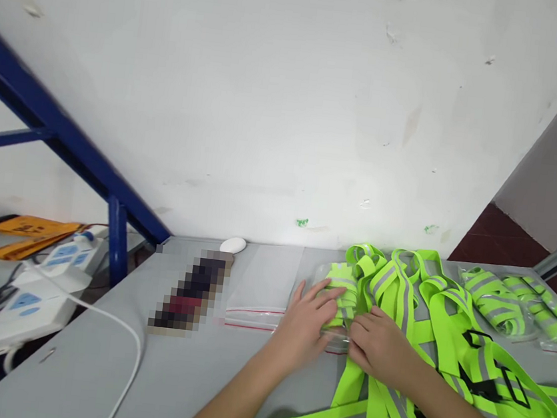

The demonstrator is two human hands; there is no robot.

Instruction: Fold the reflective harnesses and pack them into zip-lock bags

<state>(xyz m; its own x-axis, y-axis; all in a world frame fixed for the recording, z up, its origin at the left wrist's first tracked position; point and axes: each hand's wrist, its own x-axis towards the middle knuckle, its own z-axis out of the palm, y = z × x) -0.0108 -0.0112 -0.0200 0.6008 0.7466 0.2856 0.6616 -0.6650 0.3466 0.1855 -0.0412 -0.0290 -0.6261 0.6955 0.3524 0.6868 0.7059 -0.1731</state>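
A clear zip bag [322,272] with a folded neon-green reflective strap [344,275] inside lies on the grey table. My left hand [305,319] rests over the bag's left part, its fingers spread and pressing on the plastic. At the bag's right lower edge is my right hand [378,344], fingers curled together on the plastic; its fingertips are partly hidden. Beside and under my right forearm spreads a loose heap of neon-green reflective straps [402,293] with grey stripes and black buckles [487,387].
Flat clear zip bags [262,288] with red seal lines lie left of my hands. Filled bags [494,301] sit at the far right. A white oval object [233,245], a blurred-out item [191,293], a white cable [115,318], power strips [42,289] and a blue frame [75,142] are leftward.
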